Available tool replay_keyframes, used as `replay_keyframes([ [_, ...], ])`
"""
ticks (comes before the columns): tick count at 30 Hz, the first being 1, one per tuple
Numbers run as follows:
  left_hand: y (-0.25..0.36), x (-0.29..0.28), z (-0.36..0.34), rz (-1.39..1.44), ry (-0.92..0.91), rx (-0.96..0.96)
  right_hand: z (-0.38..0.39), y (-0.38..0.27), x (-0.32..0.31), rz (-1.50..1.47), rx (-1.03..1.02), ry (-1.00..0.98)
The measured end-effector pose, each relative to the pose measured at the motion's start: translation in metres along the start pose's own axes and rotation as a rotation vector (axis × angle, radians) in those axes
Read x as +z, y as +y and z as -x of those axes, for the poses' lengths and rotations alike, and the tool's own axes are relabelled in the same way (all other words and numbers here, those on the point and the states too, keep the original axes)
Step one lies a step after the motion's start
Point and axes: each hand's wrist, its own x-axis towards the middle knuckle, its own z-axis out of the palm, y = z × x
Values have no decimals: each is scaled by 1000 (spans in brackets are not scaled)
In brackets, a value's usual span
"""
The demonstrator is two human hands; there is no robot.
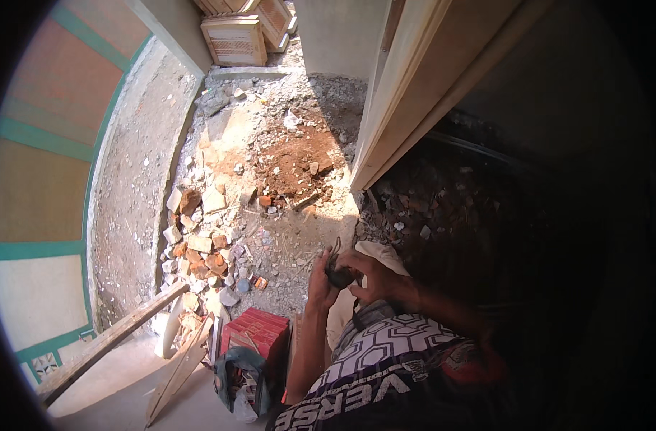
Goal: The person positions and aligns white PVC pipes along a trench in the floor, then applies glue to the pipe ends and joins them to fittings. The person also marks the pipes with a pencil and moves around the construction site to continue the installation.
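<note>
The left hand [319, 283] and right hand [374, 276] curl around a small dark object [338, 276]; it is held above the rubble-strewn floor [299, 241], near the door frame's [407, 108] foot; handling seems underway, nothing visibly finished; what remains is unclear.

I observe remotely a building site: broken orange brick rubble [200, 244], loose reddish-brown soil [292, 161], bare pale wooden doorway frame [412, 90].

Sunlight blazes over a mound of reddish soil [292, 161], broken bricks [200, 244] heaped nearer, a wooden beam [116, 345] slanting at lower left, and there, a red box [259, 327] beside a dark open bag [242, 357]!
</note>
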Motion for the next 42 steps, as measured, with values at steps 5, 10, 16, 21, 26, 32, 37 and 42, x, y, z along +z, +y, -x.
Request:
replay_keyframes([
  [5, 58, 24, 15, -556, 37, 121, -40, 3, 6, -239, 299, 249],
  [10, 97, 69, 26, -1092, 39, 202, -66, 12, 10, -429, 199, 125],
  [16, 139, 74, 19, -1446, -4, 434, -99, -23, -9, -451, 269, 305],
  [21, 136, 116, 14, -1757, 54, 666, -108, -28, -31, -681, 293, 7],
  [26, 146, 152, 22, -1442, -114, 501, -109, -14, -54, -685, 81, -46],
  [32, 163, 106, -1, -607, -337, 12, -115, -19, -57, -377, -278, -94],
  [37, 144, 154, 0, -897, -225, -3, -120, -3, -67, -80, -304, 97],
  [42, 138, 157, -16, -1341, -109, 9, -111, 0, -82, -254, -71, 196],
])
